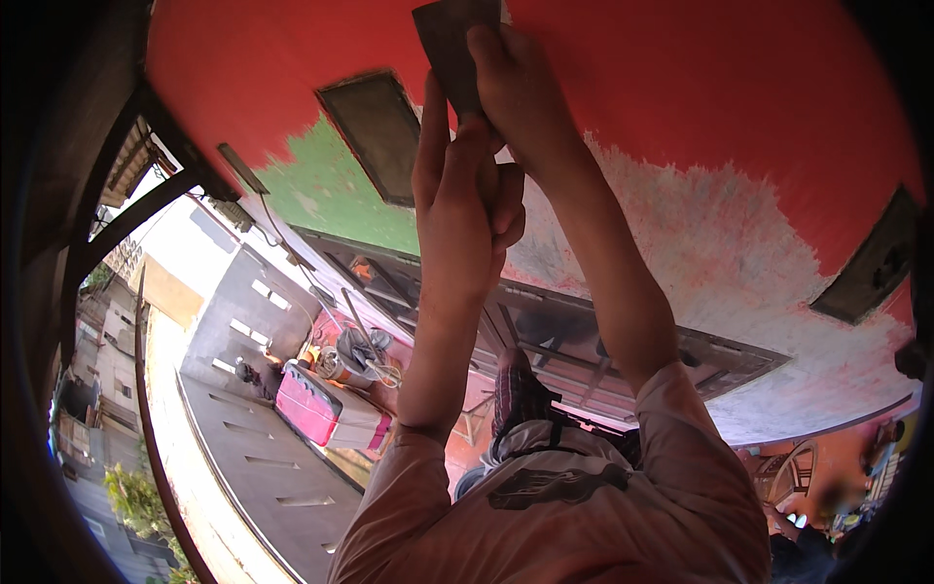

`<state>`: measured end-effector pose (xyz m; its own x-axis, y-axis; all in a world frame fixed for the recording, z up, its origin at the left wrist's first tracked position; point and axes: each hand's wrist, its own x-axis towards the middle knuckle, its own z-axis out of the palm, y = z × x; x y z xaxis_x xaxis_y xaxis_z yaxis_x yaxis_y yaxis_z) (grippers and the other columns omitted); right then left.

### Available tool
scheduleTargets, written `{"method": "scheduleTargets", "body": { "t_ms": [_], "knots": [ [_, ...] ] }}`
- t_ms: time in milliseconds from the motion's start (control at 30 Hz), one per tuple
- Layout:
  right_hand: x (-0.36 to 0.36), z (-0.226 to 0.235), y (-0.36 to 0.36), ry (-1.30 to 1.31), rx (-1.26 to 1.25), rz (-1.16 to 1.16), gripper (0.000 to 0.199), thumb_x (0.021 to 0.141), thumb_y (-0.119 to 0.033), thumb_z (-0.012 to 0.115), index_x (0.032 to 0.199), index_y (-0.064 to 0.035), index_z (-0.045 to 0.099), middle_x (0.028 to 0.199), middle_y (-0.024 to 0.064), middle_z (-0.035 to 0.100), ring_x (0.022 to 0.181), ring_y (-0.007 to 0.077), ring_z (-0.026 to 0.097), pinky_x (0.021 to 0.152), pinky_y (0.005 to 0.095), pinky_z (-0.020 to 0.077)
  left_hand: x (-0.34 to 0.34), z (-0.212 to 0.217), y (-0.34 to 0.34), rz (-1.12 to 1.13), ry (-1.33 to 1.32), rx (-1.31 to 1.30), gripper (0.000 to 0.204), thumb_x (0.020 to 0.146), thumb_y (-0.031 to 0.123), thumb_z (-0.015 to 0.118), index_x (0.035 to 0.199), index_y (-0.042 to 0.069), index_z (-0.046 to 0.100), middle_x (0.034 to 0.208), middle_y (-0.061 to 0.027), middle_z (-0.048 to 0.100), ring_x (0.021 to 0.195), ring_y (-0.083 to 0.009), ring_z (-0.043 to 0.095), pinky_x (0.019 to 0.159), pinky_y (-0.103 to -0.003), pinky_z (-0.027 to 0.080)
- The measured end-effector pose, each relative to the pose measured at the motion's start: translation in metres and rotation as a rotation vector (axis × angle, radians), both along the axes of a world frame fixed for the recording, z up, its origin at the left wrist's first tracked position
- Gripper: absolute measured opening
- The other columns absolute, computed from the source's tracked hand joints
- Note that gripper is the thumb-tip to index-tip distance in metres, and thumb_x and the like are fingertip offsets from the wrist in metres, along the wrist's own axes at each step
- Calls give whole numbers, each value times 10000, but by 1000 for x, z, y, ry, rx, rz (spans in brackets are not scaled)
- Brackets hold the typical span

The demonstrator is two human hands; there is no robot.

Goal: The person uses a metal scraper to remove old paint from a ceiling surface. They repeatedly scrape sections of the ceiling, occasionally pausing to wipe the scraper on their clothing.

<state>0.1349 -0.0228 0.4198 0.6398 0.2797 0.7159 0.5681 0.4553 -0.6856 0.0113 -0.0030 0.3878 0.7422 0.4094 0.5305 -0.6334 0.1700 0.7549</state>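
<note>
Both my arms are raised in front of a red-painted wall [681, 88]. A dark, flat scraper [449, 44], its wide blade end up, is between my hands. My left hand [465, 195] is closed around its narrow lower part, with the index finger stretched up along the side. Just above it, my right hand [520, 92] grips the scraper's right edge, thumb lying across the blade. The fingers of both hands partly cover the tool. Whether the blade touches the wall I cannot tell.
Rough pale grey [681, 214] and green [341, 185] patches border the red. Dark-framed vents [375, 136] and a long window frame [720, 360] break the wall. Below lie a pink-and-white box [311, 404] and a wooden chair [793, 472]. Another person [808, 550] is at lower right.
</note>
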Motion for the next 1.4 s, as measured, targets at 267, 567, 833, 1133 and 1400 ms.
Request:
{"method": "scheduleTargets", "body": {
  "t_ms": [267, 567, 833, 1133, 1400],
  "knots": [
    [-1, 70, 3, -122, 31, 72, 382, 1055, -278, 368, 859, 5, 533, 637, 83, 528, 523, 200, 547, 511, 361, 438, 16, 59, 14, -70, -165, 112, 615, 978, 143, 393, 1555, 137, 180, 1002, -57, 637, 417, -50, 328, 338, -190, 206],
    [-43, -137, -72, -46, -60, 293, 339, 999, -295, 516, 1063, 24, 608, 784, 137, 679, 682, 193, 656, 649, 341, 511, -11, -142, 28, 142, 104, 299, 701, 1001, 247, 466, 1557, 45, 91, 1012, -134, 610, 483, -50, 418, 391, -212, 330],
    [-182, -475, -236, 1000, -798, -255, 274, 874, -103, 656, 1132, -12, 642, 866, 68, 659, 771, 131, 615, 729, 281, 511, -101, -430, -42, -354, 1019, -336, 222, 1047, 264, 465, 1128, 89, 574, 710, 51, 464, 499, -38, 382, 450, -214, 343],
    [-239, -538, -352, 1298, -512, -726, 301, 818, 47, 538, 1088, 35, 669, 830, 58, 649, 745, 121, 622, 715, 259, 536, -97, -504, -40, -540, 1080, -190, 240, 1042, 230, 474, 1198, 77, 573, 748, 46, 479, 483, -13, 366, 438, -182, 341],
    [-242, -570, -357, 1233, -120, -827, 227, 879, 58, 453, 951, 77, 667, 940, 127, 702, 746, 170, 674, 452, 276, 590, -99, -492, -48, -418, 1290, -171, 311, 1042, 302, 475, 1237, 78, 565, 758, 34, 483, 506, -25, 414, 446, -196, 369]
  ]
}}
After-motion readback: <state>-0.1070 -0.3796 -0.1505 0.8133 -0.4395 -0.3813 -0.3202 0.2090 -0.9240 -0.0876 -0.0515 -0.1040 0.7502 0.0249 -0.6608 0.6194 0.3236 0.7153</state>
